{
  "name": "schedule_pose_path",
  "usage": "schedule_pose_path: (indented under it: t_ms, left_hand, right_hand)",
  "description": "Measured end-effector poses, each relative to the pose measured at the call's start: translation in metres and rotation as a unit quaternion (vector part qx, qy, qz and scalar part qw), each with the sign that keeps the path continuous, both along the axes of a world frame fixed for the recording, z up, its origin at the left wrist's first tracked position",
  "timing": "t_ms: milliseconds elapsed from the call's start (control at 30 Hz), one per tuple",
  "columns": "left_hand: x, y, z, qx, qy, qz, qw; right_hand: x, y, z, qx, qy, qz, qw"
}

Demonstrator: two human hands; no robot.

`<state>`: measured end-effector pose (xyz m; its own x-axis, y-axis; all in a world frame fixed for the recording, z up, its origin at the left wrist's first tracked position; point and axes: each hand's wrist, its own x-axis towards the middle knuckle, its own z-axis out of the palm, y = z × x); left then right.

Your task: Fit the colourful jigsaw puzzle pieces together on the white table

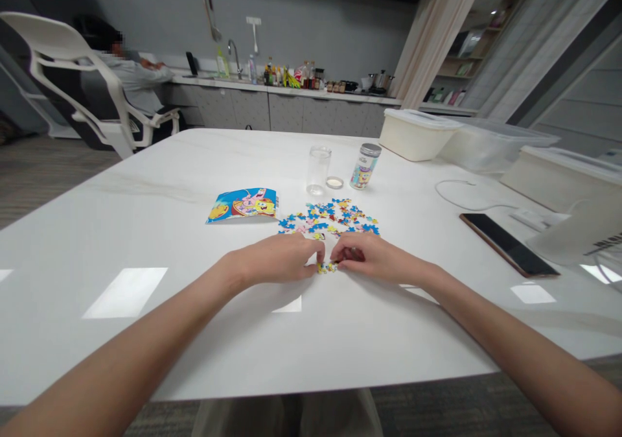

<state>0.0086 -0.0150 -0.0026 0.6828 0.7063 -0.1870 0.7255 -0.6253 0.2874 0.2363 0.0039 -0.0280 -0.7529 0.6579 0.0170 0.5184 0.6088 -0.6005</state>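
A small cluster of mostly yellow jigsaw puzzle pieces [326,268] lies on the white table between my hands. My left hand [284,259] is curled at its left side, thumb and forefinger closed at the cluster's edge. From the right, my right hand [367,254] bends its fingers into a pinch on a puzzle piece by the cluster's right end; the fingertips mostly hide that piece. Just beyond both hands spreads a loose heap of blue, yellow and pink puzzle pieces [335,213]. A folded picture sheet [245,205] with cartoon figures stands low to the left of the heap.
Behind the heap are a clear jar [318,171], its lid [335,182] and a printed canister [365,166]. On the right lie a phone [508,244], a white cable [457,197] and storage boxes [418,135]. A person [138,80] sits at the far left beyond a chair [104,80].
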Motion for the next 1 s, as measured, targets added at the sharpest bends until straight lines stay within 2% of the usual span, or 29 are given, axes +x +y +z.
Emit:
schedule_pose_path:
  t_ms: [100,233,433,667,1000]
  left_hand:
    - [0.0000,0.0003,-0.0004,-0.005,-0.004,0.000,1.000]
    - [-0.0004,0.0005,-0.0014,-0.006,0.000,0.000,1.000]
    - [-0.0002,0.0001,-0.0019,0.006,0.002,-0.001,1.000]
    - [0.0041,-0.0030,0.0032,0.006,0.022,0.002,1.000]
    - [0.0068,-0.0047,0.0059,0.010,0.030,0.005,0.999]
  right_hand:
    - [0.0008,-0.0001,-0.0004,0.013,-0.014,0.013,1.000]
    - [0.0013,-0.0002,-0.0019,0.010,-0.006,-0.007,1.000]
    - [-0.0022,0.0022,-0.0043,-0.102,0.046,-0.088,0.990]
    - [-0.0034,0.0038,-0.0029,-0.192,0.101,-0.124,0.968]
    - [-0.0058,0.0012,-0.0036,-0.169,0.086,-0.124,0.974]
